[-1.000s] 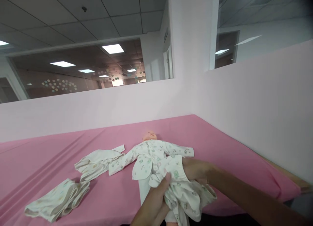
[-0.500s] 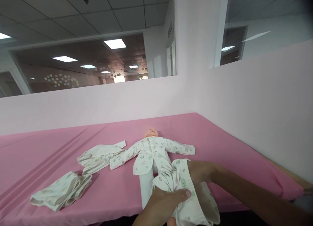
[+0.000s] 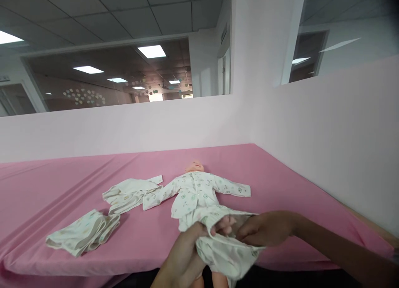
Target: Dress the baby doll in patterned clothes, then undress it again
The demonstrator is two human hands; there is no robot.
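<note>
A baby doll (image 3: 195, 166) lies on its back on the pink-covered table, dressed in a white printed baby shirt (image 3: 199, 188) with the sleeves spread. White printed baby trousers (image 3: 230, 254) are bunched over its lower body, their opening facing up toward me. My left hand (image 3: 187, 248) is closed on the near left side of the trousers. My right hand (image 3: 264, 229) reaches into the opening from the right, fingers curled at the cloth. Inside the opening shows a pinkish part that I cannot clearly make out. Below the cloth, the doll's legs (image 3: 220, 279) show at the bottom edge.
Left of the doll lies a crumpled white garment (image 3: 132, 194), its edge touching the doll's sleeve. Nearer to me is a folded printed cloth (image 3: 84, 232). The pink sheet (image 3: 149, 246) covers the table, which meets walls at the back and right.
The trousers' opening has turned from facing right to facing up. My right hand has moved slightly right and down with it, my left hand slightly left. The white piece below the shirt is now covered.
</note>
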